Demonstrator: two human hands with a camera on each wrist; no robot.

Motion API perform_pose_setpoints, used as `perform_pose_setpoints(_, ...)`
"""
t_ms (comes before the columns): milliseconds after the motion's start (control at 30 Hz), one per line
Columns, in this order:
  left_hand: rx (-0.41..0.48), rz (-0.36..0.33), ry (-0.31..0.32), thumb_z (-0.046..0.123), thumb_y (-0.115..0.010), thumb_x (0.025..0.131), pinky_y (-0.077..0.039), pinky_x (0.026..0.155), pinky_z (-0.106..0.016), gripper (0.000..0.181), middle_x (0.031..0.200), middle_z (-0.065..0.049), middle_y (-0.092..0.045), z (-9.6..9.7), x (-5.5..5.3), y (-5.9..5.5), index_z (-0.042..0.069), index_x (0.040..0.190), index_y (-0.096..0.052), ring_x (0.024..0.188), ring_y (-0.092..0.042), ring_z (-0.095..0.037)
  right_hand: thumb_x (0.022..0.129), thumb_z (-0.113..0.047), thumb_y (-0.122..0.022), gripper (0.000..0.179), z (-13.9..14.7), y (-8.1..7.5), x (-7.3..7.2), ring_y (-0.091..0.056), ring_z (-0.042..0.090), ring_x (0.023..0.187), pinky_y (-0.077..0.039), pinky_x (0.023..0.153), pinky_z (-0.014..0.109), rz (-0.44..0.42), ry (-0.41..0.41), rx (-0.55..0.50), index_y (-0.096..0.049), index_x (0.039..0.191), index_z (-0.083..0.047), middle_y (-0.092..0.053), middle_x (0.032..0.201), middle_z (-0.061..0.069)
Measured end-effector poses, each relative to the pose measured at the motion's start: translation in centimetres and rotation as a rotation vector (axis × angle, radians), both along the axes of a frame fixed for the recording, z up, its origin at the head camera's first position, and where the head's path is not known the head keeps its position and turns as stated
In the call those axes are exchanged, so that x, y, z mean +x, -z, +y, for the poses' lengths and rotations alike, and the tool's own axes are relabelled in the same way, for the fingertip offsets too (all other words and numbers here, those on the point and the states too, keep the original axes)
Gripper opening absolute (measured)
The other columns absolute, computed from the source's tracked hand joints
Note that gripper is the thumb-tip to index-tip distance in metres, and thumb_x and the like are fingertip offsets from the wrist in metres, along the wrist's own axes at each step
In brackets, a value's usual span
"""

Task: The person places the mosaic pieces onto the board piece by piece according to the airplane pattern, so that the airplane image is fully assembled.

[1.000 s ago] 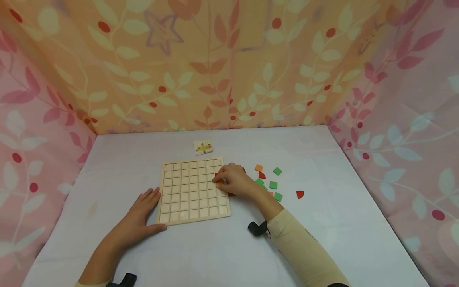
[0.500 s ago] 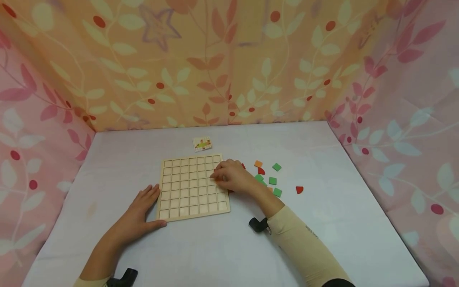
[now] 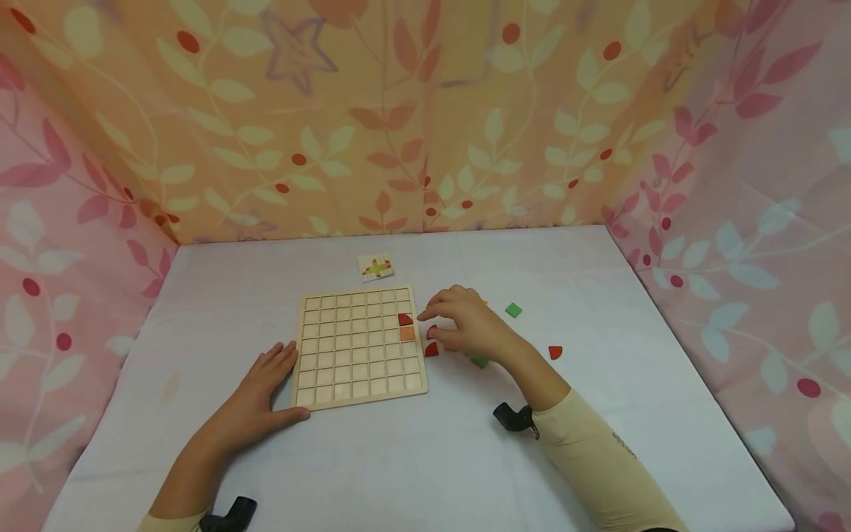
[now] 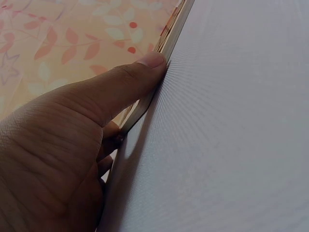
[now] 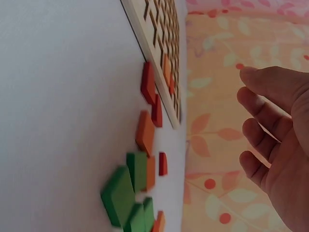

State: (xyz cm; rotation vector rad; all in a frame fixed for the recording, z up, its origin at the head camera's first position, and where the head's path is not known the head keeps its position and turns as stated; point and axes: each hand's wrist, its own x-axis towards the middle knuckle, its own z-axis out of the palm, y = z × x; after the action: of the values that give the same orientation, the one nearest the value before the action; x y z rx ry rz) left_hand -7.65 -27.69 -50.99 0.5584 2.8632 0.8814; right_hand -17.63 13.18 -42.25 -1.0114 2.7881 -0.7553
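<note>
A wooden grid board [image 3: 352, 347] lies on the white table. A red quarter-round tile [image 3: 405, 319] and an orange square tile [image 3: 407, 334] sit in adjoining cells at its right side. My left hand [image 3: 249, 403] rests against the board's left edge, fingers straight, thumb touching the near left corner. To the right of the board, my right hand [image 3: 468, 321] hovers over loose tiles, its fingers spread and holding nothing. In the right wrist view, red tiles [image 5: 148, 83], orange tiles [image 5: 145, 133] and green tiles [image 5: 118, 195] lie beneath it. The head view hides most of these.
A small pattern card [image 3: 375, 267] lies behind the board. Further right are a green square tile [image 3: 513, 310] and a lone red quarter-round tile [image 3: 555, 352]. Patterned cloth [image 3: 399, 133] walls the table at the back and sides.
My right hand has left the board and moved right over the loose tiles, uncovering the orange and red tiles in the grid. The left hand stays at the board's edge.
</note>
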Motion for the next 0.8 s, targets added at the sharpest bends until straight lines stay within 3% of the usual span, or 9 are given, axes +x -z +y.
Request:
perform_pose_setpoints(367,0.008,0.001,-0.003,0.059,-0.082,0.079,0.003,0.129,-0.032,0.114,0.169,-0.015,-0.024,0.0,0.1,-0.1,0.000,0.160,-0.029,0.157,-0.012,-0.039,0.089,-0.018,-0.079,0.028,6.0,-1.3,2.5,-0.054,0.020,0.118,-0.038,0.106,0.051,0.060,0.134,-0.087,-0.077,0.117,-0.023,-0.069,0.116,-0.006)
perform_pose_setpoints(800,0.002,0.000,-0.001,0.058,-0.083,0.078,0.003,0.129,-0.030,0.114,0.169,-0.016,-0.024,0.1,0.1,-0.3,-0.001,0.160,-0.028,0.157,-0.013,-0.039,0.088,-0.011,-0.080,0.031,13.0,0.3,4.9,-0.053,0.023,0.120,-0.041,0.103,0.053,0.075,0.306,-0.137,-0.075,0.118,-0.021,-0.069,0.120,0.000)
